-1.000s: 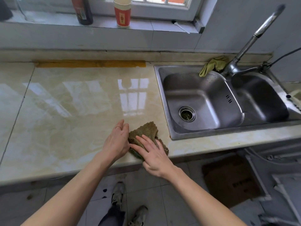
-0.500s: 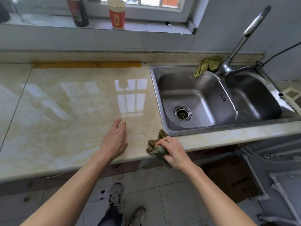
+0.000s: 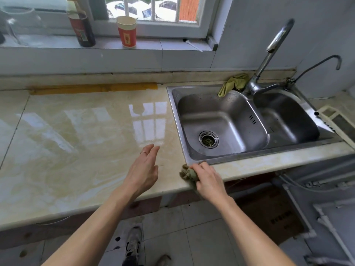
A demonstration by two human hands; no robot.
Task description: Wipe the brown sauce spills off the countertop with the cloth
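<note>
The cloth (image 3: 187,173) is gripped bunched in the right hand (image 3: 208,178) at the counter (image 3: 76,150) edge; the left hand (image 3: 143,171) is held relaxed beside it.

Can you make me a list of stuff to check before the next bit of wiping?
1. Grip on the cloth: ok, the right hand holds it bunched up.
2. The left hand out of the way: ok, open and holding nothing.
3. Brown spills on the countertop: cannot tell, none shows plainly and glare hides parts.
4. The sink near for rinsing: ok, right beside the cloth.
5. How dirty the cloth is: cannot tell.
</note>
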